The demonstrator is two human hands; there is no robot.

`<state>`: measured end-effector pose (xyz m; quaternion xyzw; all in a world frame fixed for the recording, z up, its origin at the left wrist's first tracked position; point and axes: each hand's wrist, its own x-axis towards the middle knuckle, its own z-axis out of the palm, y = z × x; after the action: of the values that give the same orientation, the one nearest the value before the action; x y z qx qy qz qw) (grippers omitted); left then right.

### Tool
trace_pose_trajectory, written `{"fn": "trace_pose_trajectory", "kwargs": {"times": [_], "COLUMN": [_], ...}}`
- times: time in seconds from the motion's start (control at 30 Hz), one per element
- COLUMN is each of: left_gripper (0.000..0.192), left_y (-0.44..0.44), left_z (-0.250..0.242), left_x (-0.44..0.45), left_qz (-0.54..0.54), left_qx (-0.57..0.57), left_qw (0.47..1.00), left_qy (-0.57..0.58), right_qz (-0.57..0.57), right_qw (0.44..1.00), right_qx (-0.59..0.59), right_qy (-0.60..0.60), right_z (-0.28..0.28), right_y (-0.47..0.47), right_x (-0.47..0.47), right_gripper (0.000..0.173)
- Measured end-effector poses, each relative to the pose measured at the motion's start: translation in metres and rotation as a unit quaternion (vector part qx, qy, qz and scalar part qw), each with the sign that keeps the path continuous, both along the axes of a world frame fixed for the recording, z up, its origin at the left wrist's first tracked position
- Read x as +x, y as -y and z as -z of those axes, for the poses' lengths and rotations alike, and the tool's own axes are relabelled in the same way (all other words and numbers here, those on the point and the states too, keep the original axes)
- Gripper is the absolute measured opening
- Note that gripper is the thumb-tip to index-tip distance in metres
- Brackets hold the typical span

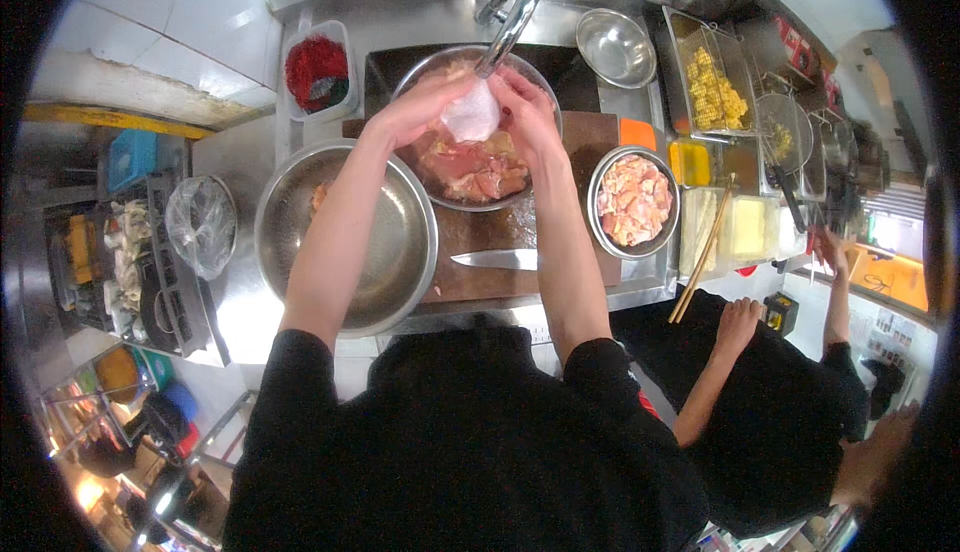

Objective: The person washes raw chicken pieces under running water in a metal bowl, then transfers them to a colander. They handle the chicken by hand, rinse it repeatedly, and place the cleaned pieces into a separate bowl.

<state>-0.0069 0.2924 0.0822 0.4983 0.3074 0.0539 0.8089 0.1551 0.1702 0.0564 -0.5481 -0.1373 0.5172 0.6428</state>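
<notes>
Under the curved chrome faucet [519, 15], both my hands hold a whitish object [472, 113] over a steel bowl [480, 207]. My left hand [427, 105] cups its left side and my right hand [529, 105] its right side; whether it is wet raw meat or something else, I cannot tell. Pieces of raw meat [476, 169] lie in the bowl beneath. A knife blade [495, 259] rests on the brown cutting board [469, 285], its handle hidden under my right forearm. Left of the board, partly behind my left forearm, stands a large steel bowl [386, 237] with a little meat in it.
Cut raw meat [634, 199] fills a bowl on the right. An upturned or bare steel bowl [616, 49] sits behind it. A plastic tub [352, 105] holds red scrubbers. A co-worker's hand [739, 323] is near long chopsticks [705, 248]; a fry basket [694, 128] stands beyond.
</notes>
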Motion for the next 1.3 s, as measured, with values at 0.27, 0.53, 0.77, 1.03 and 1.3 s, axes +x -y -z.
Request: {"fn": "trace_pose_trajectory", "kwargs": {"times": [0.27, 0.53, 0.77, 1.03, 1.3], "left_gripper": [0.039, 0.039, 0.036, 0.046, 0.039], "left_y": [0.016, 0.02, 0.04, 0.071, 0.094], "left_z": [0.012, -0.018, -0.025, 0.018, -0.036], "left_x": [0.002, -0.001, -0.155, -0.265, -0.225], "left_qz": [-0.199, -0.134, -0.164, 0.044, -0.157], "left_qx": [0.255, 0.286, 0.404, 0.392, 0.495], "left_qw": [0.945, 0.949, 0.891, 0.805, 0.806], "left_qy": [-0.054, -0.024, -0.128, -0.443, -0.285], "right_qz": [0.003, -0.015, -0.103, -0.264, -0.326], "right_qw": [0.999, 0.99, 0.946, 0.622, 0.664], "right_qx": [0.04, 0.075, 0.037, 0.074, -0.052], "right_qy": [-0.033, -0.121, 0.306, 0.734, 0.671], "right_z": [0.02, -0.008, -0.004, -0.002, -0.011], "right_y": [-0.011, 0.003, 0.019, 0.013, 0.031], "right_x": [-0.024, -0.038, -0.036, -0.048, -0.054], "right_gripper": [0.031, 0.047, 0.035, 0.043, 0.032]}}
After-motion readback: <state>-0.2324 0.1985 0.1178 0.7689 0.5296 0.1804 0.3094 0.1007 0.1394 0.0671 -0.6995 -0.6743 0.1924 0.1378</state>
